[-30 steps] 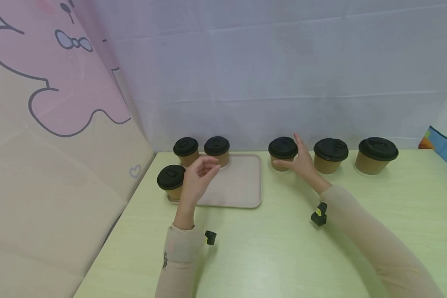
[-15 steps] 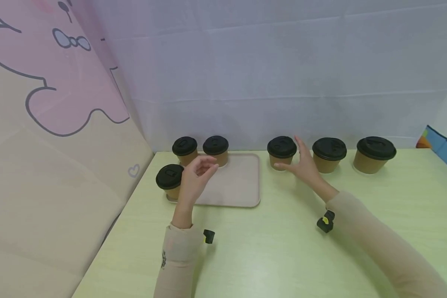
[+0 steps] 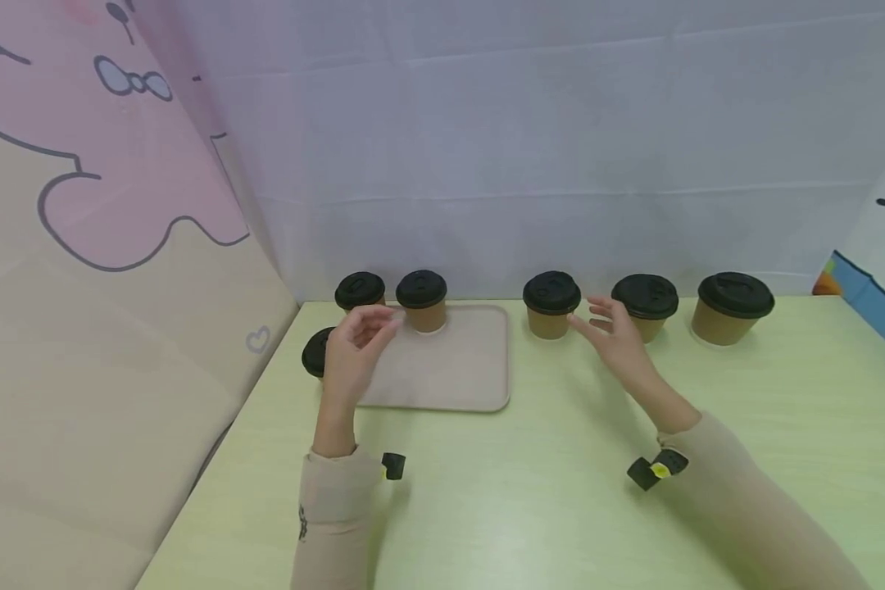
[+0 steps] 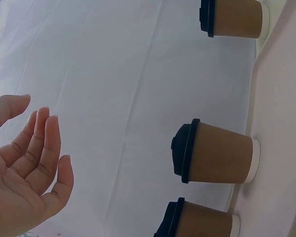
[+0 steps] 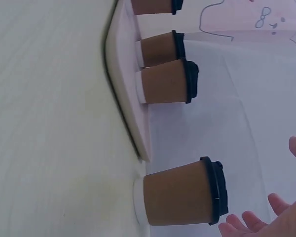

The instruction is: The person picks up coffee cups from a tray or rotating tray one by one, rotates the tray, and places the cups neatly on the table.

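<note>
My left hand [image 3: 354,348] hovers over the left side of a pale tray [image 3: 442,369], fingers loosely curled around nothing. In the left wrist view, its palm [image 4: 19,187] stands apart from the cups. On the tray are three brown paper cups with black lids: a back-right cup [image 3: 425,315], a back-left cup [image 3: 360,288] and a front-left cup [image 3: 313,354], partly hidden by that hand. My right hand [image 3: 623,348] is just right of another lidded cup [image 3: 549,324], fingers spread and empty. The right wrist view has this cup [image 5: 177,195] upright on the table, fingertips near its lid.
Two more lidded cups stand to the right on the light wood table [image 3: 487,500]: a middle one [image 3: 645,297], partly behind the right hand, and a far-right one [image 3: 730,315]. A pale cloth [image 3: 487,164] hangs behind the row, and a printed cloth [image 3: 118,344] borders the left.
My right hand has drawn back to the right from the cup its thumb and fingers were spread around. The left hand has shifted slightly left, covering more of the front-left cup.
</note>
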